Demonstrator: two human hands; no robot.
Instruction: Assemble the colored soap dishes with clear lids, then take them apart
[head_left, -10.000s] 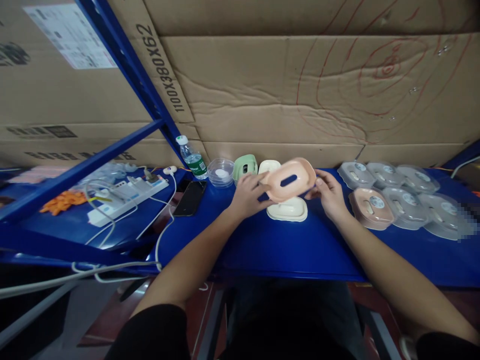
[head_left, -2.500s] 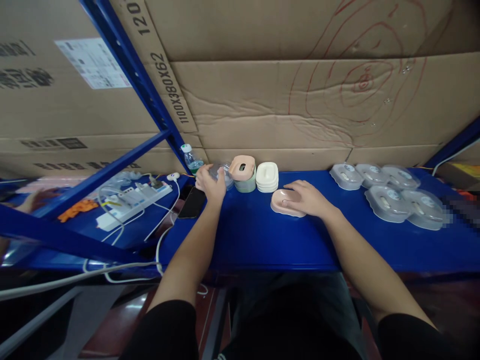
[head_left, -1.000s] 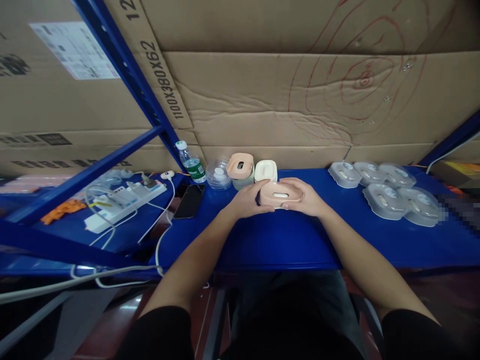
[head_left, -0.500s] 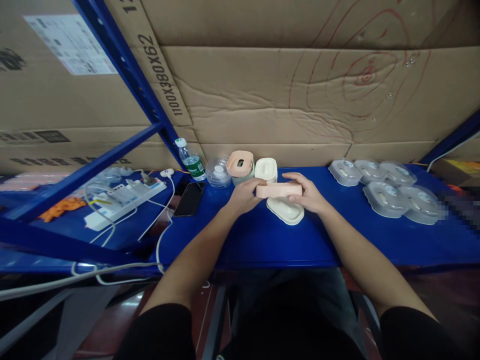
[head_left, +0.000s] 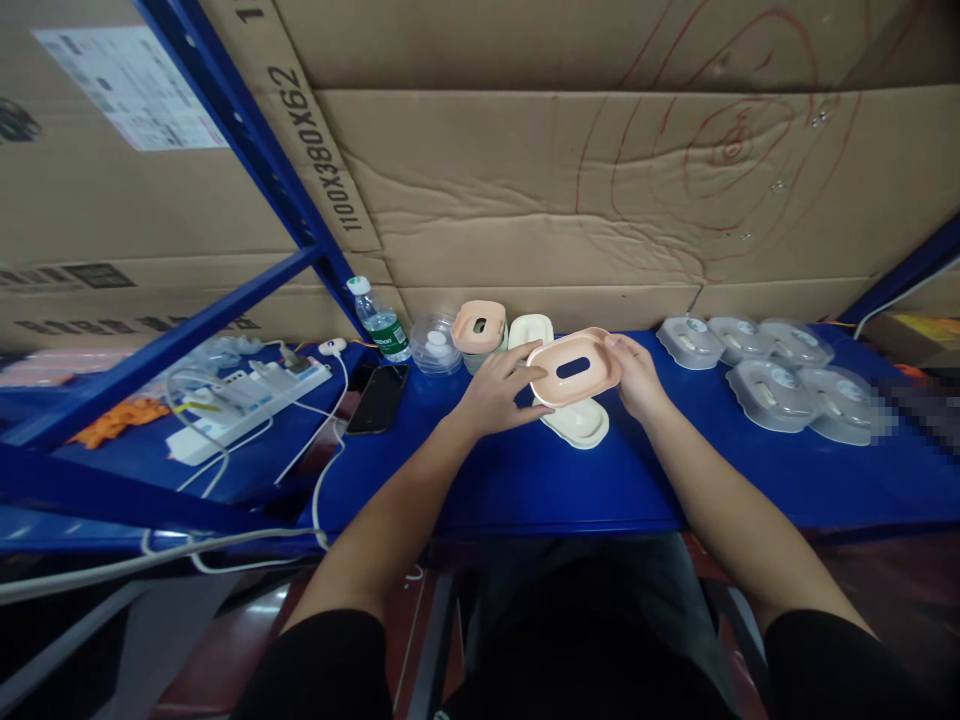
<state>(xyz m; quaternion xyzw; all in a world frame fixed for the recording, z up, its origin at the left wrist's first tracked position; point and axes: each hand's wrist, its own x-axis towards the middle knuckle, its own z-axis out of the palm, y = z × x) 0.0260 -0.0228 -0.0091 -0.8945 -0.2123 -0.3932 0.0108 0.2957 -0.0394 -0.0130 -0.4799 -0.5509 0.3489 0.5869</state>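
Note:
Between my hands, above the blue table, is a peach plastic tray-shaped piece (head_left: 551, 386) with rounded corners and an oval slot through its middle. My left hand (head_left: 495, 392) grips its left end, thumb below and fingers on the rim. My right hand (head_left: 636, 375) pinches the right end. Under the piece lies a cream oval plastic part (head_left: 581, 425), partly covered from view. Behind my left hand stand a cream piece (head_left: 531, 328) and a stack topped by a similar peach piece (head_left: 478, 325) with a slot.
Clear round lids (head_left: 436, 345) and a water bottle (head_left: 384, 325) stand at the back left, near a black phone (head_left: 379, 400). A white power strip (head_left: 247, 405) with cables lies farther left. Several clear containers (head_left: 772, 395) sit on the right, before a cardboard wall (head_left: 487, 150).
The peach piece has been tipped from edge-on so its hollow face and slot show. My right hand has moved to its upper right corner, my left slightly lower.

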